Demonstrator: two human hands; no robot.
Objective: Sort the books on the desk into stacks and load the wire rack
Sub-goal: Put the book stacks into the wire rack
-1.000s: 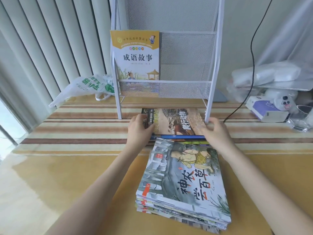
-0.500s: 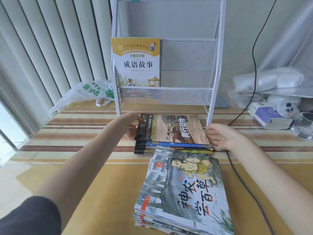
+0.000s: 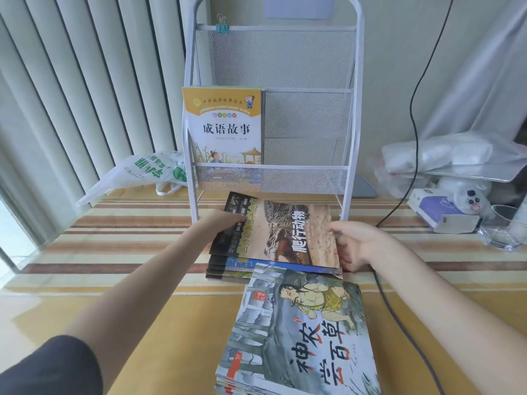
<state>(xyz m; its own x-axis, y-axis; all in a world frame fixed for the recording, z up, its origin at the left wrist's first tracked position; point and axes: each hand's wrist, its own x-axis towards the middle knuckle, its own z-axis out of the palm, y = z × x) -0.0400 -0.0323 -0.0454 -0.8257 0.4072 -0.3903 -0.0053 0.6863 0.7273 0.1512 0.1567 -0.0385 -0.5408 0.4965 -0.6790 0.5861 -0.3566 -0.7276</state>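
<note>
Reptile book [image 3: 288, 232] tilted btwn left hand [image 3: 225, 223], right hand [image 3: 356, 246].

My near stack of books [image 3: 299, 337] runs off the bottom edge. The fingers of my right hand [image 3: 362, 246] are tucked out of sight under the far stack [image 3: 273, 240]. The rack [image 3: 353, 109] mesh hides the foot of the yellow book [image 3: 225, 126].

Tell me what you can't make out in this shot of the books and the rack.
Head view only:
- Left hand fingertips: hidden under the reptile book.
- Lower books in the far stack: covered by it; count unclear.
- Near stack: cut off by the bottom edge.
- Wire rack top: cut off above.
</note>
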